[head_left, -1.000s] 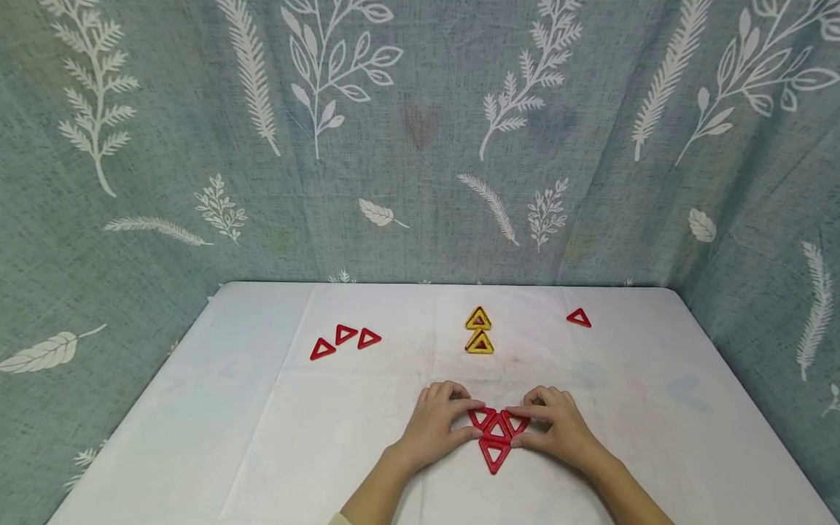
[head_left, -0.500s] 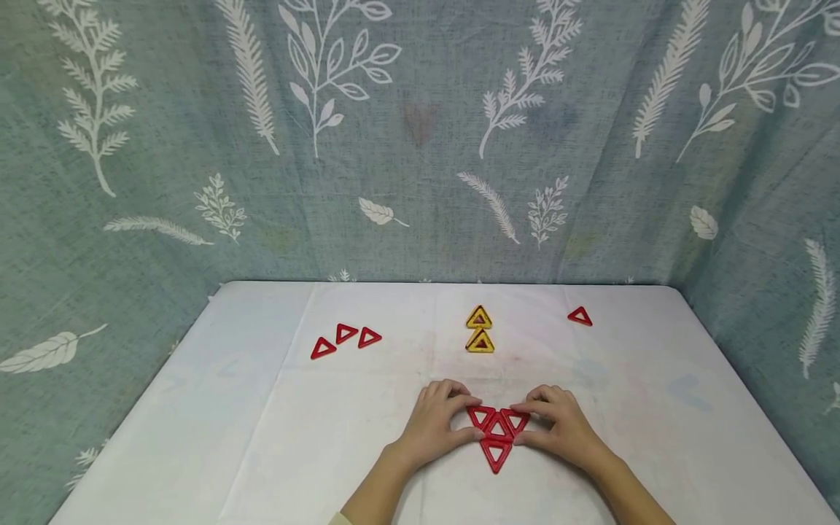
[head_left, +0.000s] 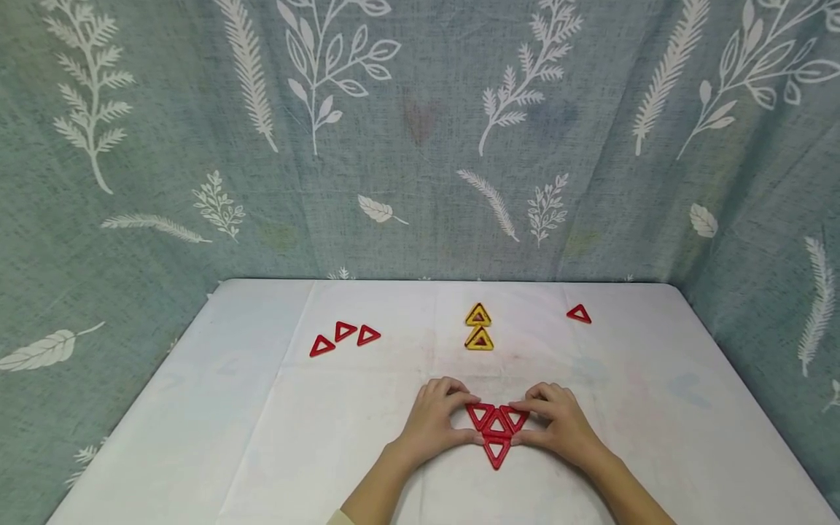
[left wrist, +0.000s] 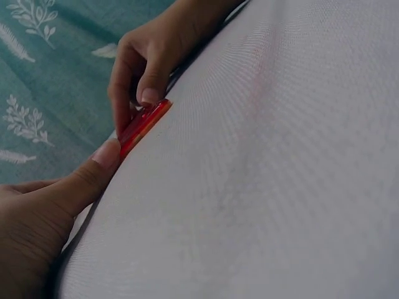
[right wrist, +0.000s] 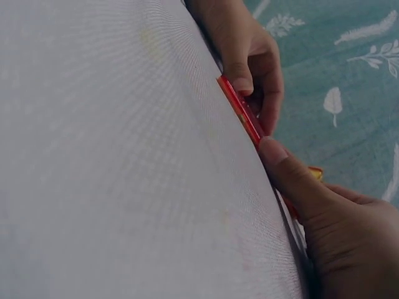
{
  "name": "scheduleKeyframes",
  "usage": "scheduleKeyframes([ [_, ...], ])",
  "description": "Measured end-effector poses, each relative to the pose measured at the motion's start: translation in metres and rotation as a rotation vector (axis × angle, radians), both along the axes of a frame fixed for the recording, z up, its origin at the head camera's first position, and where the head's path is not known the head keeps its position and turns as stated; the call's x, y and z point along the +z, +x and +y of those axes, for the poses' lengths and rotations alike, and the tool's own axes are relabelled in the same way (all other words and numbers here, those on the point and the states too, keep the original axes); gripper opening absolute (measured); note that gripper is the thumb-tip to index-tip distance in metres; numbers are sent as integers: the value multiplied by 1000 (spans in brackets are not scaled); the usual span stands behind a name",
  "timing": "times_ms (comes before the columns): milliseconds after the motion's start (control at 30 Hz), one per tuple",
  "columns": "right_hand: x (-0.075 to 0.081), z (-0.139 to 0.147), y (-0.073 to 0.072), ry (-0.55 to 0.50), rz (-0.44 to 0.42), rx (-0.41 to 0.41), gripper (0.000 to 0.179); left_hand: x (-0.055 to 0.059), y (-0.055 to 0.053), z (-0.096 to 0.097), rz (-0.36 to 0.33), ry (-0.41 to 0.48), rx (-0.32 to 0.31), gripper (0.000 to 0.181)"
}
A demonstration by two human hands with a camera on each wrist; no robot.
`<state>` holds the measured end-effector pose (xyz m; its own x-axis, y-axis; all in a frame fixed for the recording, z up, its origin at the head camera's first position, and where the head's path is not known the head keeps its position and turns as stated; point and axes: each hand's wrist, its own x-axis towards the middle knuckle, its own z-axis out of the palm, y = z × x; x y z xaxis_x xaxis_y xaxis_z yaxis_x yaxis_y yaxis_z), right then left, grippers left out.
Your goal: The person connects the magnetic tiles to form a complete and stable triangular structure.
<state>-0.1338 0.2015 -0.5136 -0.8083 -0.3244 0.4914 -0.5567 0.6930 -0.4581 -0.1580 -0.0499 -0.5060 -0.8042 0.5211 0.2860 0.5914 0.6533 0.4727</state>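
Observation:
In the head view, several red open-centred triangle tiles lie edge to edge near the front of the table. My left hand holds the upper left tile between thumb and forefinger. Across from it, my right hand holds the upper right tile the same way. Between these two sits a middle tile, pointing away from me. Below it the bottom tile points towards me, with both thumb tips beside its top edge. The wrist views show the red tiles edge-on, low against the white cloth.
Two yellow triangle pieces with dark edges stand behind the group. Three loose red triangles lie at the back left, and a single red triangle at the back right. A patterned curtain borders the white table.
My right forefinger has drawn back slightly to the right, showing more of the upper right tile. The tiles have shifted only a little, and both hands stay on the group.

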Motion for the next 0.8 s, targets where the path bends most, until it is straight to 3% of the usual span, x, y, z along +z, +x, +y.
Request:
scheduleKeyframes([
  [167, 3, 6, -1, -37, -94, -1, 47, -1, -2, 0, 33, 14, 10, 57],
  [267, 4, 11, -2, -81, -155, -13, 42, -1, -2, -2, 29, 68, 34, 56],
  [433, 5, 13, -4, -96, -165, -33, 36, 0, -2, -2, 9, 158, 67, 49],
  [700, 7, 6, -2, -71, -210, -132, 38, -3, -1, 0, 93, 131, 94, 44],
  [800, 8, 4, -2, -60, -204, -144, 39, -3, 0, 1, 75, 117, 123, 43],
])
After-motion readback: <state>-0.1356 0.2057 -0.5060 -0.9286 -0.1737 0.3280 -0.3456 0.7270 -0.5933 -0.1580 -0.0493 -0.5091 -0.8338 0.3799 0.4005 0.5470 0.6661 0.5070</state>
